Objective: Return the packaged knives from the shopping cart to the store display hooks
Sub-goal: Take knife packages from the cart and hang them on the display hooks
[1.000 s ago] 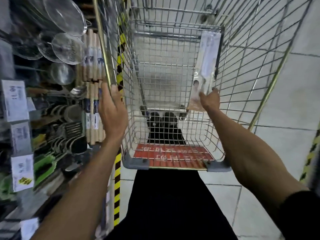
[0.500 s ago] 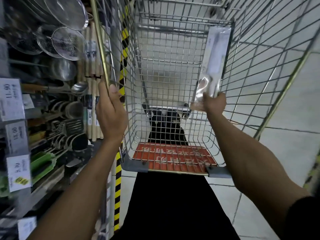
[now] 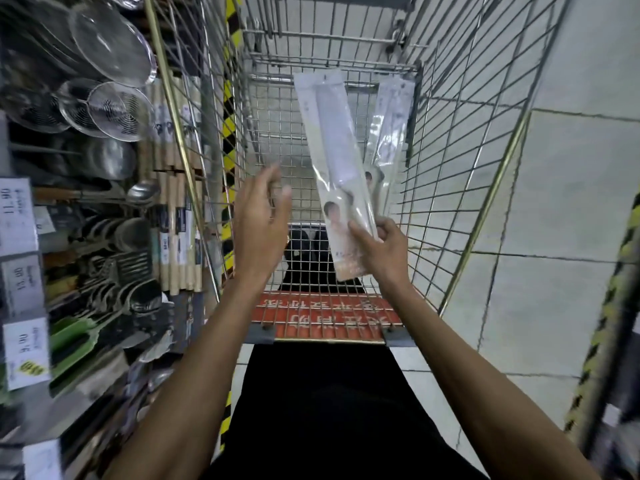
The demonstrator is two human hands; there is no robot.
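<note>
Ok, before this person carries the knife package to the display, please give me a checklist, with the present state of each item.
1. Right hand grips the clear plastic packaged knife at its lower end: ok.
2. Left hand free, fingers open, holding nothing: ok.
3. Package clear of the silver wire shopping cart walls: cannot tell.
4. Cart emptied: not ok; a second clear packaged knife leans at its right wall.
5. Free knife hook visible among the round metal mesh strainers on the left display: cannot tell.

Left hand fingers blurred, rear knife package partly behind front knife package, price tags cropped
</note>
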